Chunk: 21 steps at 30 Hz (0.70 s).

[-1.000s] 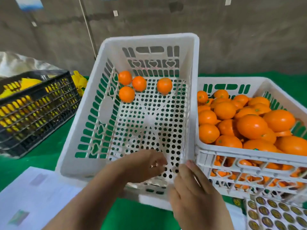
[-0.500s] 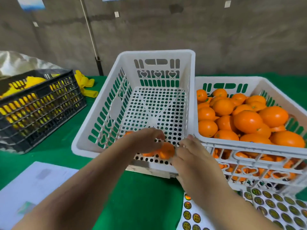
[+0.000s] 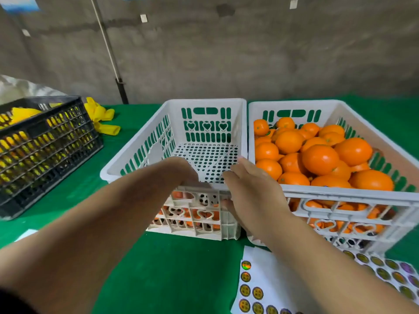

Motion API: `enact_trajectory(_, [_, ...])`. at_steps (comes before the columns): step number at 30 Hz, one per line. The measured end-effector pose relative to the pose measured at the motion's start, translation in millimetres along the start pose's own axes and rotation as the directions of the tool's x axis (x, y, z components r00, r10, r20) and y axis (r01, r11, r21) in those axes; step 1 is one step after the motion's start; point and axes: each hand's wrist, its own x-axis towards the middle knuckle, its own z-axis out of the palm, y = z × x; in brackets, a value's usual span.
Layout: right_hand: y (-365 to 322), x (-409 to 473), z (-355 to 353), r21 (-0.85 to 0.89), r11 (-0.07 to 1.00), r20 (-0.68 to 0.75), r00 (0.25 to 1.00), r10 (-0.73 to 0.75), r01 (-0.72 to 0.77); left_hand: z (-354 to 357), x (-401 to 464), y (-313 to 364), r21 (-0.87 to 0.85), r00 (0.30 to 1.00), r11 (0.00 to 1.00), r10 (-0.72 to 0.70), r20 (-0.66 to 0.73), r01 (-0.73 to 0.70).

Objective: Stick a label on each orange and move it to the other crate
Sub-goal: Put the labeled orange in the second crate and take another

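A: L hand [image 3: 181,171] over near rim of left crate [image 3: 210,105], fingers curled down over it. R hand [image 3: 251,186] on same front wall, fingers [image 3: 240,163] hooked over the rim corner, thumb outside. Gripped crate only, no fruit.

B: Oranges?

A: Piled in right crate [image 3: 294,105] as oranges [image 3: 317,159]; a few labelled ones [image 3: 181,196] glimpsed thru left crate's front slots, far floor bare.

B: Step?

A: Prob. settling receiving crate on desk [image 3: 181,268], btwn oranges. Next: let go, peel a label off sticker sheet [image 3: 254,288] near R forearm, take an orange from the pile.
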Motion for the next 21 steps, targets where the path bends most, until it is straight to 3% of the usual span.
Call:
enact_trajectory(4, [2.7, 9.2, 3.6, 0.076, 0.996, 0.021, 0.999, 0.039, -0.041, -7.6, 5.7, 12.5, -0.048, 0.996, 0.996, -0.075, 0.051, 0.078])
enact_trajectory(10, [7.1, 10.6, 6.1, 0.074, 0.996, 0.051, 0.998, 0.048, -0.052, -7.2, 13.2, 10.1, -0.014, 0.993, 0.996, -0.088, -0.075, 0.088])
enact_trajectory(16, [6.4, 10.8, 7.3, 0.096, 0.993, 0.054, 0.997, 0.060, -0.065, -6.8, 20.6, 10.2, -0.051, 0.994, 0.995, -0.084, -0.066, 0.080])
enact_trajectory(18, [7.7, 11.6, 7.6, 0.105, 0.992, 0.061, 0.996, 0.065, -0.071, -8.4, 19.3, 9.2, -0.023, 0.999, 0.999, -0.038, -0.026, 0.037])
enact_trajectory(21, [9.8, 12.7, 7.2, 0.113, 0.992, 0.064, 0.997, 0.053, -0.060, -17.2, 19.1, 4.6, 0.082, 0.984, 0.982, 0.165, 0.064, -0.170])
